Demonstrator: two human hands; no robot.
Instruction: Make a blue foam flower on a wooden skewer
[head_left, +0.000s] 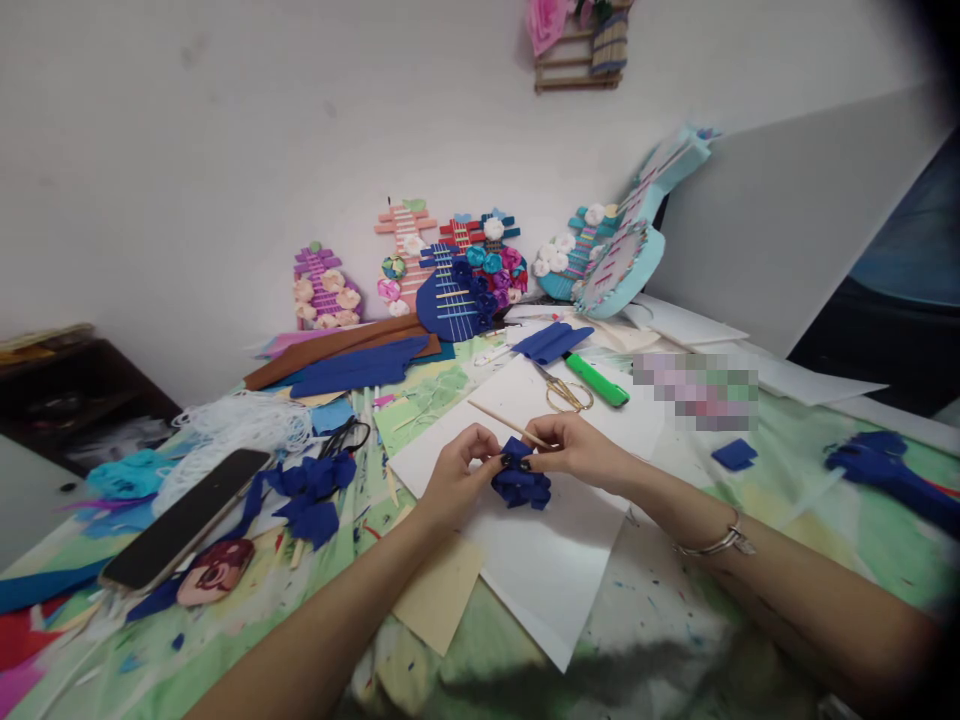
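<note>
My left hand (459, 470) and my right hand (574, 450) meet over a white sheet of paper (555, 560) in the middle of the table. Between them is a dark blue folded foam flower (521, 482), pinched by the fingers of both hands. My right hand also holds a thin wooden stick (499, 417) that slants up to the left from the flower. A bangle (716, 542) sits on my right wrist.
Scissors (566, 392) and a green cutter (596, 380) lie behind the hands. A phone (187, 518), blue foam scraps (311, 490) and white cord (232, 425) lie at left. Foam guitar crafts (457, 275) lean on the back wall. More blue foam pieces (889, 470) lie at right.
</note>
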